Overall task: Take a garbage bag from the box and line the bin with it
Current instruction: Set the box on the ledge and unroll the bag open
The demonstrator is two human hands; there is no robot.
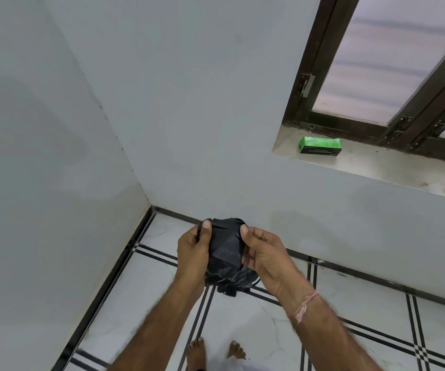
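Note:
A folded black garbage bag (226, 253) is held up in front of me, between both hands, above the floor near the room's corner. My left hand (193, 253) grips its left edge with the thumb on the front. My right hand (263, 253) pinches its right edge, thumb on top. The bag's lower part hangs bunched below my palms. The green box (320, 146) lies on the window sill at the upper right, well away from both hands. No bin shows in this view.
White walls meet in a corner (149, 204) ahead on the left. A stone window sill (392, 170) with a dark-framed window (376, 76) is at the right. My bare feet (216, 352) stand on a white tiled floor with black lines.

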